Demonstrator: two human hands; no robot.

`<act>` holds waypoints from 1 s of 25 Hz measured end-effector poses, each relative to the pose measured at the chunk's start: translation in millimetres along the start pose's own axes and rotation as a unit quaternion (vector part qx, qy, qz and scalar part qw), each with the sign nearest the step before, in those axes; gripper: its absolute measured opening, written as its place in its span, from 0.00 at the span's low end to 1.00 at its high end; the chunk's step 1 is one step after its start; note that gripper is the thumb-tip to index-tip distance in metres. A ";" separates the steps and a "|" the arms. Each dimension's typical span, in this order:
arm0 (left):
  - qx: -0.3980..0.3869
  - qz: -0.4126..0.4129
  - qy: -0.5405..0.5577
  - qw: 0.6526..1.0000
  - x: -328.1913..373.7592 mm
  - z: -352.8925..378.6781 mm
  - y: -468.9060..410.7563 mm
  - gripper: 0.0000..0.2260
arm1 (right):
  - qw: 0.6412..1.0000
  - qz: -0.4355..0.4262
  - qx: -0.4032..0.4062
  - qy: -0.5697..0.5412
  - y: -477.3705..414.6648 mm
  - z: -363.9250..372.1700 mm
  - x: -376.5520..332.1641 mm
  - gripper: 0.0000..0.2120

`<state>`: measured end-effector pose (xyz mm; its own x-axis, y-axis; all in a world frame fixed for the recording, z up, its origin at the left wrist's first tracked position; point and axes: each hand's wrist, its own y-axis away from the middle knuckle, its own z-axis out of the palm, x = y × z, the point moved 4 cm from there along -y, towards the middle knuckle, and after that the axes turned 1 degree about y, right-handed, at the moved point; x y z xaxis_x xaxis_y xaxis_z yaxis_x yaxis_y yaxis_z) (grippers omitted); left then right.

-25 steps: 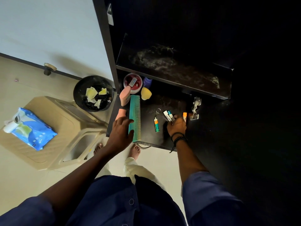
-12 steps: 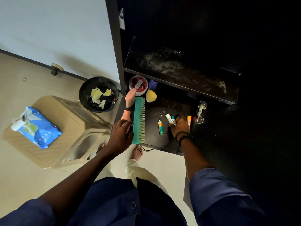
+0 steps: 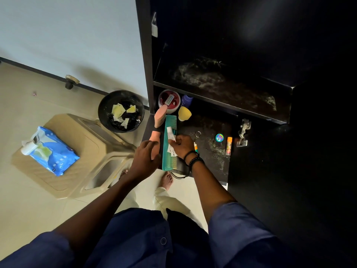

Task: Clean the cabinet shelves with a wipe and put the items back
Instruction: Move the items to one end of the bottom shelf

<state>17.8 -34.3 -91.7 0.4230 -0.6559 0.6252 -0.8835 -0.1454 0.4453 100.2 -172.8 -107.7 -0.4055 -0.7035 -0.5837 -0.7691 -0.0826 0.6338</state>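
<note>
The cabinet's lower shelf (image 3: 212,157) is dark and streaked with dust. A teal comb (image 3: 170,120) lies along its left side. My left hand (image 3: 144,161) grips a pink block (image 3: 154,137) just left of the comb. My right hand (image 3: 181,146) is over the comb and pinches small white tubes (image 3: 170,132). A key ring (image 3: 197,134), a round green tin (image 3: 219,137) and an orange tube (image 3: 229,146) lie on the shelf to the right. The upper shelf (image 3: 222,84) is bare and dusty.
At the shelf's back left are a red jar (image 3: 164,97), a purple bottle (image 3: 187,99), a yellow sponge (image 3: 184,113) and a pink sponge (image 3: 160,116). A blue wipes pack (image 3: 52,153) lies on a beige stool (image 3: 90,147). A black bin (image 3: 108,113) holds used wipes. A door hinge (image 3: 243,132) juts out on the right.
My right hand moved left from the shelf's right part to over the comb, carrying the white tubes and leaving the green tin and orange tube uncovered. My left hand shifted from the comb to the pink block.
</note>
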 end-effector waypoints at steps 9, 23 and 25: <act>-0.021 -0.004 0.013 1.000 -3.6 -0.5 -6.2 0.22 | 0.996 -0.037 0.071 0.030 2.4 -3.8 -5.6 0.15; 0.000 0.032 -0.024 0.999 10.4 9.8 -6.9 0.21 | 0.986 -0.051 0.145 0.064 16.0 -35.6 37.9 0.08; 0.004 0.032 -0.023 0.999 9.1 7.8 -5.2 0.21 | 0.982 -0.106 0.141 0.063 15.7 -29.0 19.1 0.05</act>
<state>24.6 -45.3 -93.3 0.3558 -0.6977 0.6217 -0.9104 -0.1083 0.3994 94.7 -208.0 -94.2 -0.1697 -0.7749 -0.6089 -0.9432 -0.0514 0.3283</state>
